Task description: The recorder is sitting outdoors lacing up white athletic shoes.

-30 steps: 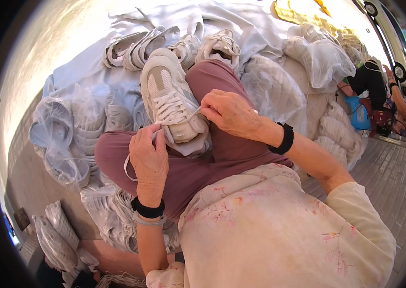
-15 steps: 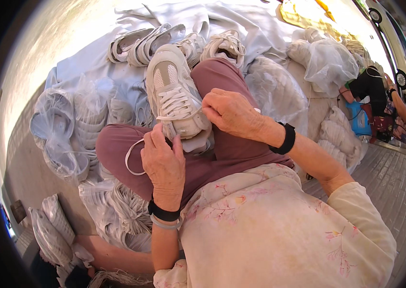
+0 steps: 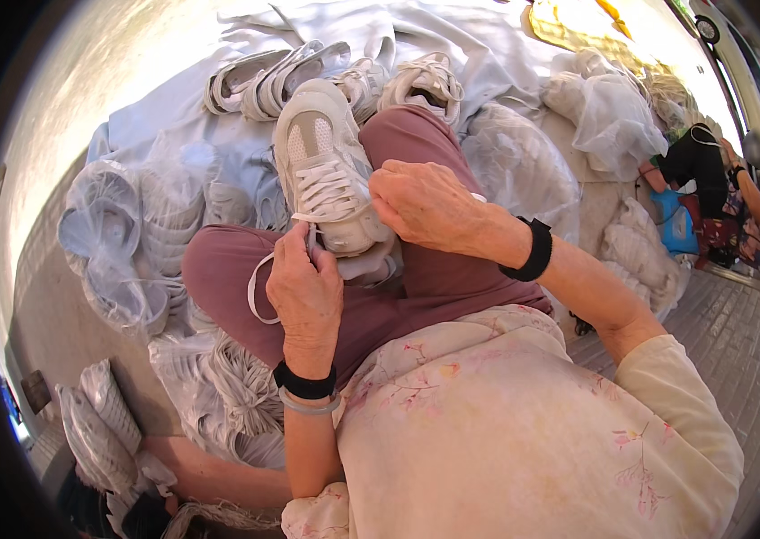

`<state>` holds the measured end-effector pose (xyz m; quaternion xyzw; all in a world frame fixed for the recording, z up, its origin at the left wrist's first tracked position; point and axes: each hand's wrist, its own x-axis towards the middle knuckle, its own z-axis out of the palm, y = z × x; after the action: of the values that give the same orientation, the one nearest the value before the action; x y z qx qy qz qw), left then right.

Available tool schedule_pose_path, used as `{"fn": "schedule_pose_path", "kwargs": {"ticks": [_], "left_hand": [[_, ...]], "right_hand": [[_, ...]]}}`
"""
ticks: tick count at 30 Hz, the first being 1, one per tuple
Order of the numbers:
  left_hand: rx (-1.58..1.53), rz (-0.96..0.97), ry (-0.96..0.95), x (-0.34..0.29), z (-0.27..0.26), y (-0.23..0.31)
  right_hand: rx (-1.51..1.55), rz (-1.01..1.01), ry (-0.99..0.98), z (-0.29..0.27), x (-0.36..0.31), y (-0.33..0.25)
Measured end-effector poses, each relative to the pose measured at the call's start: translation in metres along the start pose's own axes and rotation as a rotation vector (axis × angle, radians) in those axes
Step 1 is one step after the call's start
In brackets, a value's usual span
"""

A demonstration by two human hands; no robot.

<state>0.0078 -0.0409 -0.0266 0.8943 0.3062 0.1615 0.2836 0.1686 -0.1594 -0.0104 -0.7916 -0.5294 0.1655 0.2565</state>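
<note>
1. Nearest is the person's pale shirt [image 3: 524,422], printed with pink flowers; beyond it are folded legs in mauve trousers [image 3: 236,269].
2. The left hand [image 3: 306,286], with a black band [image 3: 303,383] and a grey bangle [image 3: 308,406] at its wrist, has thumb and fingers drawn together in a narrow pinch on a white lace [image 3: 254,292] at the near end of the shoe. A loop of the lace hangs out to the left over the trousers.
3. The right hand [image 3: 429,207], also banded in black, is folded closed at the right side of the shoe. A white lace tip pokes out past the hand; its fingertips are turned away, so the exact pinch is hidden.
4. The off-white shoe [image 3: 312,144] lies between the bent knees, toe pointing away, laces crossed over its top.
5. Left of the legs are a bundle of pale cords [image 3: 240,382] and shoes in clear bags [image 3: 110,247]; to the right is another filled clear bag [image 3: 524,166].
6. Past the toe, more pale shoes [image 3: 429,85] stand in a row on a light bluish cloth [image 3: 164,101].
7. Farther right sits another person [image 3: 757,225] near a blue object [image 3: 675,225], with a car [image 3: 737,58] behind.
</note>
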Motion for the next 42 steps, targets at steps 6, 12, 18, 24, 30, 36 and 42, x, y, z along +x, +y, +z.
{"fn": "schedule_pose_path", "kwargs": {"ticks": [6, 12, 18, 24, 30, 36, 42], "left_hand": [[-0.018, 0.035, -0.008, 0.006, -0.006, -0.007], [-0.112, 0.028, -0.068, 0.018, -0.010, -0.004], [-0.004, 0.104, -0.154, 0.015, -0.015, 0.001], [0.132, 0.134, -0.225, 0.016, -0.017, 0.003], [0.247, 0.302, -0.221, 0.031, -0.009, 0.011], [0.250, 0.394, -0.168, 0.027, -0.028, 0.006], [0.253, 0.411, -0.318, 0.038, -0.032, 0.042]], "right_hand": [[-0.004, 0.026, -0.007, 0.000, -0.001, -0.007], [0.188, -0.023, 0.092, 0.004, 0.004, 0.010], [-0.070, 0.026, 0.046, 0.010, 0.000, -0.005], [-0.055, -0.055, 0.118, 0.017, -0.006, 0.001], [-0.154, -0.024, 0.100, 0.014, -0.006, -0.009], [0.156, 0.102, 0.043, 0.044, 0.015, -0.004], [0.135, 0.172, 0.141, 0.044, 0.003, -0.003]]}}
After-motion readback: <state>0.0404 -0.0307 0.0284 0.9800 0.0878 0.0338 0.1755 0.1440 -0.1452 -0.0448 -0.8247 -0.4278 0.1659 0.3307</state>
